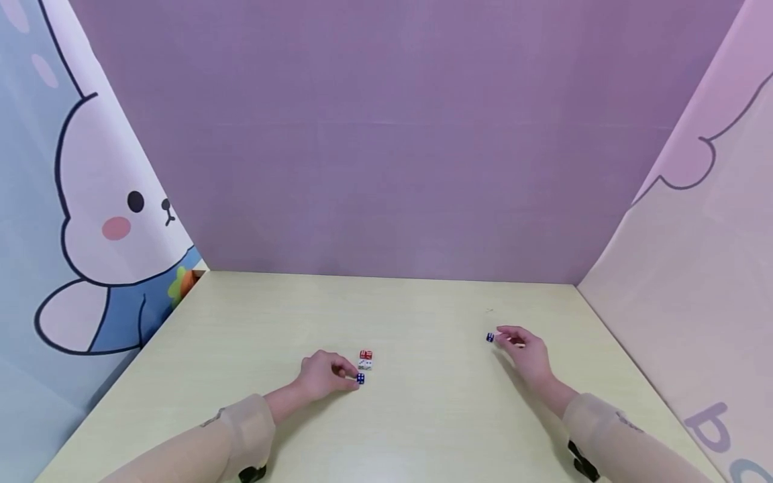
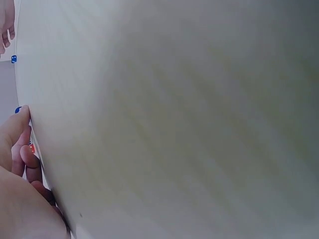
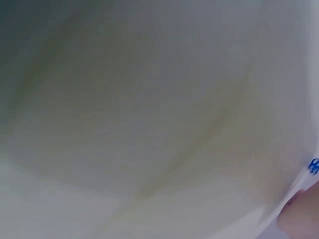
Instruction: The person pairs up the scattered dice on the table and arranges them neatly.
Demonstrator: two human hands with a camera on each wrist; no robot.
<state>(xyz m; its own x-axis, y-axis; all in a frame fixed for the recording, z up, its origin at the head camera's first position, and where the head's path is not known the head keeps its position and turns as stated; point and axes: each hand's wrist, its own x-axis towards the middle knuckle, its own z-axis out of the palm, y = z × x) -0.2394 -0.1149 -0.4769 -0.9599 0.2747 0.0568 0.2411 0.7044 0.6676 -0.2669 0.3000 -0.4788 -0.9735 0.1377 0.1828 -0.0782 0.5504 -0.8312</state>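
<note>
Near the middle of the table, my left hand [image 1: 326, 376] pinches a blue die [image 1: 360, 378] with white pips between thumb and forefinger. Just behind that die are a white die [image 1: 365, 365] and a red die [image 1: 366, 355], in a line leading away from me. In the left wrist view the thumb tip partly covers the blue die [image 2: 18, 109]. My right hand [image 1: 528, 355] is farther right, its fingers loosely bent beside a second blue die [image 1: 490, 337]. The right wrist view shows this die [image 3: 314, 166] at the edge, apart from the thumb [image 3: 299, 216].
The pale wooden table [image 1: 423, 429] meets a purple backdrop [image 1: 392, 147] at its far edge. A cartoon rabbit panel [image 1: 115, 201] flanks the left, a pink and cream panel [image 1: 694, 268] the right. Much of both wrist views is blurred tabletop.
</note>
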